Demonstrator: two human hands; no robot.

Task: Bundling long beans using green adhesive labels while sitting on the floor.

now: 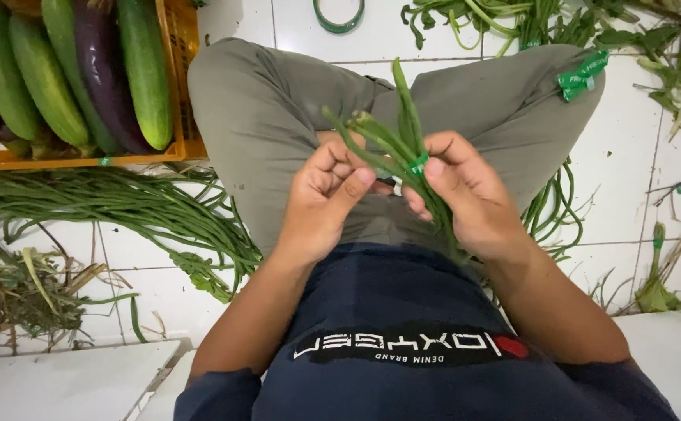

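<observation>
— How should the bunch of long beans (391, 144) be handled here?

— I'd keep the stems even and the green tape band (417, 164) snug, not crushing. The bunch sits over the lap, between the knees, above the white tiled floor (652, 164).

— And the hands?

— The right hand (469, 195) is wrapped around the bunch at the band; the left hand (326, 199) is curled narrow, thumb touching the stems, palms facing inward.

Two hands (325, 199), four green cucumbers (145, 70), two purple eggplants (102, 74), one orange crate (180, 78), one tape roll (339, 15).
</observation>
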